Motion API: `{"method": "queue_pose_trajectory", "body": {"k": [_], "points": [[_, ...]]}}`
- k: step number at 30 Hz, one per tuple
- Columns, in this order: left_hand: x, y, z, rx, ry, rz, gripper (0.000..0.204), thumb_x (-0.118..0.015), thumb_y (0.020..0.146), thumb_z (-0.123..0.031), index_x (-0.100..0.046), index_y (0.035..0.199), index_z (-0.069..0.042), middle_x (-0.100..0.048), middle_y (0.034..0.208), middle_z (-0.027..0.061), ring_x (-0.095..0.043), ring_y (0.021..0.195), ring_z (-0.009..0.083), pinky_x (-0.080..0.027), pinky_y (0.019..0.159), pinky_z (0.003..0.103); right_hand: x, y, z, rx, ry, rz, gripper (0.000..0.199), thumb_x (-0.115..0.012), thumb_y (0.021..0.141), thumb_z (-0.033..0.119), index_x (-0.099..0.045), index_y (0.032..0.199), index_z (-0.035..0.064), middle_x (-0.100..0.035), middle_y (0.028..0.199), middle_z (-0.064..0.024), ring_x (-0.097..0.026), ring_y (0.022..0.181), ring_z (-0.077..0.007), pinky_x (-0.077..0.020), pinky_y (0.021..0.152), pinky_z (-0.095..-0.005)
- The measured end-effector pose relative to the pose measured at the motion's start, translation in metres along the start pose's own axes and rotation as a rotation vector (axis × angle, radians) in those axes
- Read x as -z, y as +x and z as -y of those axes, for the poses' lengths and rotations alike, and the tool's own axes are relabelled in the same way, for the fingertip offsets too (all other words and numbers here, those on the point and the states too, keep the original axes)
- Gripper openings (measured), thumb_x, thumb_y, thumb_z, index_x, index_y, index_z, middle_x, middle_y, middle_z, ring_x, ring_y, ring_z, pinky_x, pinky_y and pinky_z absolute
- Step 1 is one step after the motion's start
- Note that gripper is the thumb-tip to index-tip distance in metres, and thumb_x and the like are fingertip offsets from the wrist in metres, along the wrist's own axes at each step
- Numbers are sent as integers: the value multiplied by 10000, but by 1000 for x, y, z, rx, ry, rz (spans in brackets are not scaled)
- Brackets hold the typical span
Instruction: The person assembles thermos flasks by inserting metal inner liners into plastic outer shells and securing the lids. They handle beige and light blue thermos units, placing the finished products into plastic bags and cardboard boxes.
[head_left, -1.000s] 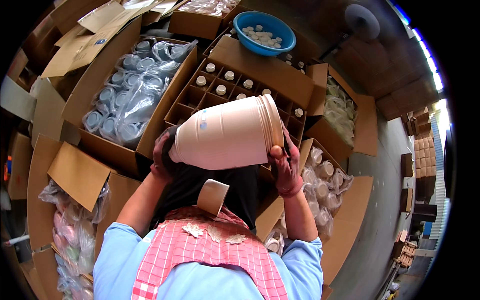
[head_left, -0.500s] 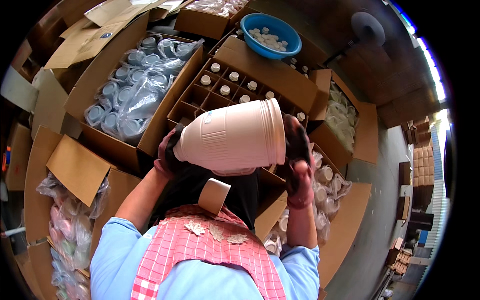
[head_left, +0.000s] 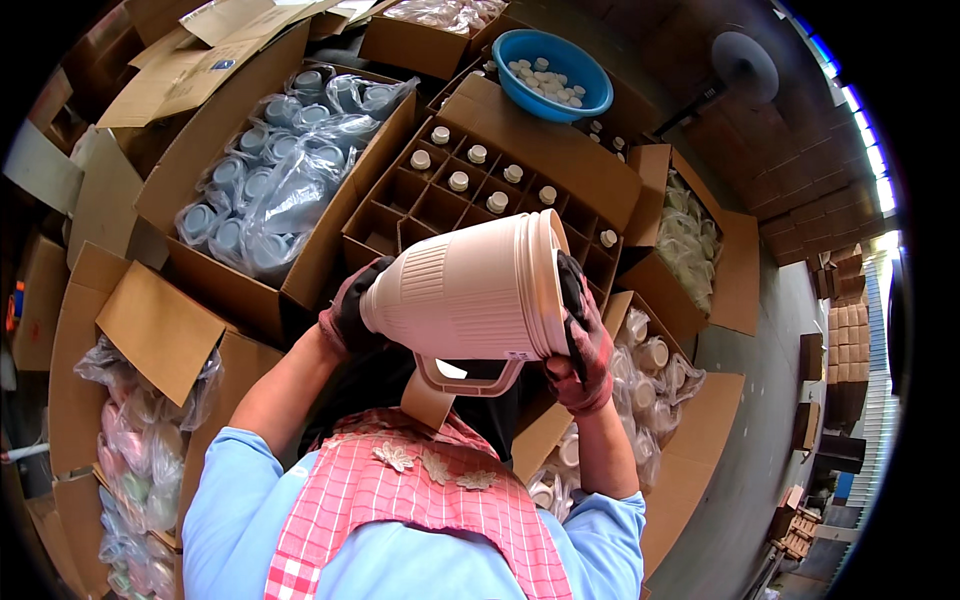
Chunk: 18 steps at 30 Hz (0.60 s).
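A pale pink-beige plastic vacuum jug body (head_left: 465, 285) lies sideways between my hands, tilted slightly up to the right. Its looped handle (head_left: 468, 378) hangs on the side toward me. My left hand (head_left: 352, 308), in a dark and pink glove, is closed around the narrow end. At the wide ringed end, my gloved right hand (head_left: 583, 345) grips the rim; whether its fingertips reach inside cannot be seen. Below the handle, a curved beige piece (head_left: 427, 402) rests at my lap, partly covered by the jug.
Ahead stands a divided carton (head_left: 385, 215) with several white-capped bottle necks. A blue basin (head_left: 598, 100) of white caps sits behind it. Left is a carton (head_left: 290, 290) of bagged grey-blue cups; another (head_left: 75, 370) holds bagged parts. Cartons with bagged pieces (head_left: 650, 355) stand to the right.
The jug has rolled about its length, bringing the handle fully into view and turning the small blue mark out of sight. My right hand has closed onto the wide rim.
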<state>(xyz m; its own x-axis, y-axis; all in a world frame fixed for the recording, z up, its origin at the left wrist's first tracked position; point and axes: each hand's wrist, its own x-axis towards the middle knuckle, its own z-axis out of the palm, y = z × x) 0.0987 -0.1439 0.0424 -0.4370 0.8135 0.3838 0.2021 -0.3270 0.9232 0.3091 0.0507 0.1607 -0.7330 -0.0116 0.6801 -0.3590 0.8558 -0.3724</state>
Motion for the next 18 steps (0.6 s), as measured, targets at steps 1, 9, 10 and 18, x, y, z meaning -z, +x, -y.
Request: {"method": "queue_pose_trajectory", "body": {"k": [1, 9, 10, 18], "points": [[1, -2, 1, -43, 124, 11, 508, -746, 692, -160, -532, 1141, -56, -618, 996, 76, -594, 956, 208, -458, 880, 335, -1, -3, -1, -1, 23, -22, 489, -442, 924, 395, -510, 1214, 6, -472, 1266, -296, -419, 1205, -497, -301, 1023, -550], [-6, 1, -21, -261, 228, -190, 383, -559, 853, -273, -548, 1134, -13, -594, 1140, 118, -582, 1018, 245, -413, 957, 370, 9, 1, 7, -160, 72, -82, 509, -498, 892, 432, -552, 1164, 5, -466, 1260, -308, -411, 1225, -469, -281, 1036, -530], [-9, 0, -16, -333, 143, -280, 386, -511, 883, -292, -545, 1135, -2, -593, 1137, 132, -579, 1025, 253, -412, 958, 371, 15, 4, 5, -169, 116, -99, 600, -526, 858, 492, -550, 1177, -16, -453, 1285, -295, -389, 1253, -438, -269, 1050, -498], [-18, 3, -28, -122, -401, -324, 410, -424, 921, -278, -510, 1173, 33, -584, 1095, 173, -573, 1033, 245, -448, 894, 334, 7, 16, 4, -714, 649, -135, 749, -553, 844, 504, -372, 1364, -5, -441, 1348, -157, -430, 1226, -229, -345, 1002, -319]]}}
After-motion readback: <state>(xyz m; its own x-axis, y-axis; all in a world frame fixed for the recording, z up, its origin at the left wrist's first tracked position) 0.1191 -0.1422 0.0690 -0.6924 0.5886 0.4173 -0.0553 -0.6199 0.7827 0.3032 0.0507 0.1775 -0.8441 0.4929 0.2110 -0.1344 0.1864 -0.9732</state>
